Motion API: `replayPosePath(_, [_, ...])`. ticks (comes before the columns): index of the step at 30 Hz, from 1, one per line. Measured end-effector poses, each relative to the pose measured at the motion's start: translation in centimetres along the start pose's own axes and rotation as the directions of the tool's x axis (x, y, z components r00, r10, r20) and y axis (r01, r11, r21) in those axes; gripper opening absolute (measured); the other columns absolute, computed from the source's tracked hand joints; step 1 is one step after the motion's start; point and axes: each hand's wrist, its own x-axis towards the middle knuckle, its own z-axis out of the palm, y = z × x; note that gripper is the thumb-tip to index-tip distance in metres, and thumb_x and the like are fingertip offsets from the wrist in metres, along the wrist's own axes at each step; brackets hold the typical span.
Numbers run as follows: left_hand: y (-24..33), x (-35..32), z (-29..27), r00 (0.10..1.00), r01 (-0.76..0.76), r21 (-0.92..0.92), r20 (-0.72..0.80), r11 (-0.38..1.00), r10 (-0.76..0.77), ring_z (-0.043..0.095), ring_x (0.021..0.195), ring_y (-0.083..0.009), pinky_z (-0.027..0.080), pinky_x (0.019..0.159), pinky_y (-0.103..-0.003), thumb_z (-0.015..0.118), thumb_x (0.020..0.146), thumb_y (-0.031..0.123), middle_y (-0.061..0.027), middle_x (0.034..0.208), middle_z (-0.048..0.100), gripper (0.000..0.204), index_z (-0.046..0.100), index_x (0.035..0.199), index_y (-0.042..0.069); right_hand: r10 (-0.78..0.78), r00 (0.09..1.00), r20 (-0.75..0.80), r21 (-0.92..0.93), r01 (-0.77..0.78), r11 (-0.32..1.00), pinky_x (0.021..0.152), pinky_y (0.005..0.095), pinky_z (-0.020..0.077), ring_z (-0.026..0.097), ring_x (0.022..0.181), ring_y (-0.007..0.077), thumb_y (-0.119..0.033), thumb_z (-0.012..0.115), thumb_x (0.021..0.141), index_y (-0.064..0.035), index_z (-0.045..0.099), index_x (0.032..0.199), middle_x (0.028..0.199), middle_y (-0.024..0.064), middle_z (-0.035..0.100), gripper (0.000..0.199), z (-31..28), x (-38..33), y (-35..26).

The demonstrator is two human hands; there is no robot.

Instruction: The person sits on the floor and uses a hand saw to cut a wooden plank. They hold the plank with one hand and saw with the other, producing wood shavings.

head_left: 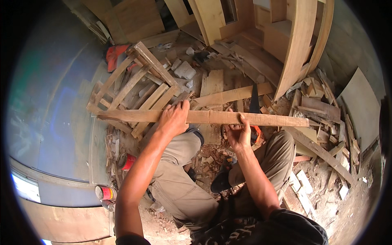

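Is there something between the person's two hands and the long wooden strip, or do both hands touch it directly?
Nothing visible stands between them. The left hand grips over the long wooden strip from above, and the right hand holds it from below with fingers on its edge. The strip is held above the knees and the scrap wood.

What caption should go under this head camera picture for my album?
Seated among wood scraps, a person holds a long wooden strip level with the left hand and right hand.

Soft daylight, mild shadows; strong fisheye bending, black vignette corners, pale glare left.
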Motion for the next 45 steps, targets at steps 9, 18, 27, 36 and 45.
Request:
replayPosePath(9, [2.5,-1.1,1.9,0.992,-0.114,-0.039,0.04,0.993,0.116,0.057,0.122,-0.0366,0.047,0.101,-0.047,0.08,0.069,0.008,-0.0149,0.134,0.055,0.077,0.046,0.138,0.012,-0.022,0.925,0.379,-0.065,0.051,0.997,0.122,0.0514,0.0247,0.04,0.142,0.0349,-0.014,0.078,0.073,-0.0112,0.052,0.134,0.153,0.019,0.042,0.066,-0.5,-1.1,-3.9])
replayPosePath(18, [3.3,-0.3,1.7,0.981,-0.188,-0.064,-0.071,0.98,0.183,0.057,0.12,-0.0343,0.039,0.107,-0.046,0.082,0.068,0.009,-0.0207,0.128,0.055,0.091,0.04,0.149,0.005,0.014,0.917,0.4,-0.103,0.03,0.994,0.121,0.055,0.024,0.039,0.141,0.0335,-0.032,0.083,0.079,-0.0127,0.048,0.14,0.152,0.0196,0.042,0.073,0.6,-1.3,-6.3])
replayPosePath(27, [3.3,-1.3,2.4,0.945,-0.262,0.24,-0.131,0.935,0.299,0.056,0.112,-0.0285,0.04,0.103,-0.045,0.079,0.07,0.009,-0.0154,0.12,0.057,0.083,0.045,0.145,0.002,0.036,0.975,0.218,-0.034,-0.029,0.999,0.119,0.0567,0.028,0.039,0.141,0.036,-0.01,0.069,0.079,-0.0069,0.038,0.143,0.153,0.0198,0.04,0.072,-1.5,-1.5,-4.3])
replayPosePath(36, [2.8,-1.9,3.2,0.907,-0.243,0.329,-0.257,0.913,0.334,0.054,0.12,-0.0309,0.044,0.103,-0.05,0.07,0.079,0.007,-0.0171,0.128,0.056,0.065,0.05,0.14,0.002,0.003,0.922,0.386,-0.048,0.017,0.999,0.122,0.0534,0.0211,0.038,0.141,0.0356,-0.013,0.072,0.072,-0.0125,0.049,0.136,0.152,0.0191,0.04,0.068,-1.2,-1.2,-4.0])
replayPosePath(45, [1.2,-1.2,1.2,0.974,-0.193,-0.405,0.029,0.894,0.224,0.06,0.113,-0.0382,0.051,0.092,-0.044,0.08,0.071,0.011,-0.0213,0.12,0.06,0.066,0.056,0.131,0.001,0.065,0.891,0.449,-0.3,0.083,0.95,0.115,0.0517,0.0329,0.048,0.133,0.0273,-0.045,0.077,0.086,-0.0139,0.043,0.143,0.144,0.0095,0.049,0.073,-4.0,-0.3,-4.5])
